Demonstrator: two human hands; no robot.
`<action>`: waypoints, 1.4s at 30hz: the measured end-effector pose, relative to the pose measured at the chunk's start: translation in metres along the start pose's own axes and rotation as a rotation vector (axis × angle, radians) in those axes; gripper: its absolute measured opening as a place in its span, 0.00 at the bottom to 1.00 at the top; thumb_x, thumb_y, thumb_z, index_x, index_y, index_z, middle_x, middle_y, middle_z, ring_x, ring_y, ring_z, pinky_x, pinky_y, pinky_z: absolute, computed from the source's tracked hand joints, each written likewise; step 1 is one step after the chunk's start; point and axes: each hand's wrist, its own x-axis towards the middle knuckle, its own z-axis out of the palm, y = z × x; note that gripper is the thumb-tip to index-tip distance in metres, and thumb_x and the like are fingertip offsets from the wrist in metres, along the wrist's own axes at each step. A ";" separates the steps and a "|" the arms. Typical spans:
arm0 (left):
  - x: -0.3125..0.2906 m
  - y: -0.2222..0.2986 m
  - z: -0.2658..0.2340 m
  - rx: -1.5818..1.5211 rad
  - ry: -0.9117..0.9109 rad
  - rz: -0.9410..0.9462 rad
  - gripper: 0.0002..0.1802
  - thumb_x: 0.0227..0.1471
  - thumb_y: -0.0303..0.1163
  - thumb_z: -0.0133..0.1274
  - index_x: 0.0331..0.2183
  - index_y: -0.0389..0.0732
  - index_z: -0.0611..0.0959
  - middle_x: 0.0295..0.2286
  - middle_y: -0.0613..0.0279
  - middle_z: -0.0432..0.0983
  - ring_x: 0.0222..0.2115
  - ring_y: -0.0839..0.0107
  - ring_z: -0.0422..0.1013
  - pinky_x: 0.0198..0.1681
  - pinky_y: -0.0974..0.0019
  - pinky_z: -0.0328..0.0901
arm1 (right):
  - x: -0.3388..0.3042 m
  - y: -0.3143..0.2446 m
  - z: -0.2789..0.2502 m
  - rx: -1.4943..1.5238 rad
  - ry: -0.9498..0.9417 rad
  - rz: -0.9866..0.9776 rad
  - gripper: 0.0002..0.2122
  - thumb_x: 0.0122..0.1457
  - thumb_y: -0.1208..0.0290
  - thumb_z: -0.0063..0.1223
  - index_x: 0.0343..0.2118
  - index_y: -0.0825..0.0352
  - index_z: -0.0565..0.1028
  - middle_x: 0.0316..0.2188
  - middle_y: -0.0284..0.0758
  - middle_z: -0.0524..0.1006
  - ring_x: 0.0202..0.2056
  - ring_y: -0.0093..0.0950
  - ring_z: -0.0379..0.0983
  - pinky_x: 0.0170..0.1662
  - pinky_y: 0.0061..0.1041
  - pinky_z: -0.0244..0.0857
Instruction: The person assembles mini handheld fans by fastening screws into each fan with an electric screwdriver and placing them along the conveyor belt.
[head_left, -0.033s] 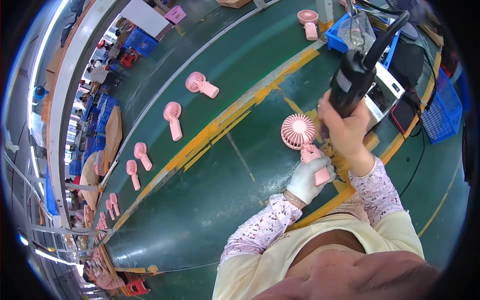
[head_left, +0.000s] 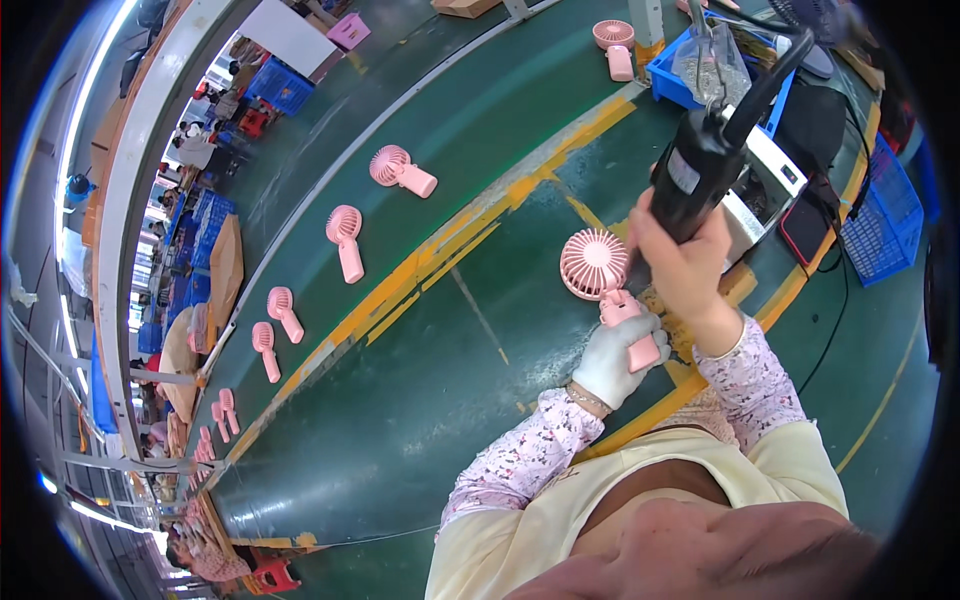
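Black tool shifted slightly left, pink fan unmoved

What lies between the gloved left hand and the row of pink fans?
In the head view, green tabletop, then a worn yellow stripe, separate the gloved left hand from those pink fans.

Far left of the white-gloved left hand, long white tube lights are glowing; closer, glare is whitening the glossy green tabletop, while fisheye distortion is curving outer edges.
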 end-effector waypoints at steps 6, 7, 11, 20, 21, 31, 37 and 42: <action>-0.008 0.027 0.011 0.613 0.064 0.221 0.15 0.41 0.30 0.59 0.36 0.42 0.79 0.31 0.52 0.76 0.32 0.52 0.72 0.35 0.59 0.67 | -0.016 0.002 0.014 0.297 -0.044 0.025 0.13 0.48 0.82 0.57 0.35 0.69 0.67 0.23 0.29 0.72 0.24 0.16 0.69 0.26 0.17 0.64; -0.008 0.027 0.011 0.630 0.060 0.221 0.15 0.41 0.30 0.59 0.36 0.42 0.79 0.32 0.52 0.76 0.33 0.51 0.72 0.37 0.58 0.66 | -0.016 0.003 0.015 0.304 -0.083 0.029 0.12 0.49 0.82 0.56 0.36 0.69 0.67 0.24 0.29 0.72 0.24 0.17 0.69 0.27 0.17 0.64; -0.007 0.018 0.004 0.927 0.056 0.384 0.15 0.41 0.30 0.59 0.36 0.41 0.79 0.32 0.51 0.75 0.36 0.48 0.70 0.40 0.56 0.65 | -0.023 0.009 0.015 0.322 -0.196 0.102 0.17 0.50 0.85 0.49 0.45 0.72 0.63 0.27 0.35 0.71 0.25 0.20 0.69 0.28 0.20 0.65; -0.006 0.014 0.003 0.839 -0.005 0.299 0.14 0.41 0.30 0.59 0.35 0.40 0.79 0.33 0.52 0.75 0.37 0.51 0.70 0.42 0.57 0.64 | -0.031 0.038 0.018 0.196 -0.200 0.069 0.12 0.48 0.80 0.57 0.35 0.69 0.67 0.23 0.30 0.73 0.22 0.17 0.69 0.26 0.20 0.65; -0.007 0.015 0.002 0.835 0.002 0.303 0.14 0.41 0.30 0.59 0.35 0.40 0.79 0.33 0.52 0.75 0.37 0.51 0.70 0.42 0.57 0.64 | -0.029 0.028 0.019 0.302 -0.186 0.101 0.10 0.49 0.82 0.55 0.34 0.68 0.67 0.23 0.30 0.73 0.22 0.17 0.68 0.26 0.20 0.65; -0.007 0.011 0.004 0.294 0.105 0.058 0.15 0.40 0.27 0.59 0.35 0.42 0.79 0.32 0.54 0.75 0.35 0.53 0.71 0.38 0.59 0.65 | -0.021 0.004 0.009 0.305 -0.190 0.026 0.20 0.51 0.85 0.46 0.48 0.73 0.60 0.27 0.37 0.71 0.23 0.22 0.69 0.28 0.22 0.65; -0.004 0.010 0.009 0.070 0.054 -0.037 0.13 0.41 0.24 0.58 0.35 0.42 0.79 0.31 0.55 0.75 0.33 0.56 0.71 0.36 0.62 0.66 | -0.019 0.003 0.003 0.246 -0.169 -0.026 0.20 0.51 0.85 0.46 0.49 0.74 0.60 0.26 0.37 0.71 0.23 0.22 0.69 0.28 0.22 0.65; -0.001 0.011 0.010 -0.107 0.133 -0.175 0.12 0.41 0.23 0.57 0.33 0.41 0.79 0.30 0.56 0.75 0.32 0.58 0.72 0.36 0.63 0.66 | -0.017 0.007 0.001 0.215 -0.150 -0.028 0.20 0.51 0.86 0.45 0.48 0.74 0.60 0.26 0.37 0.71 0.23 0.22 0.69 0.29 0.22 0.65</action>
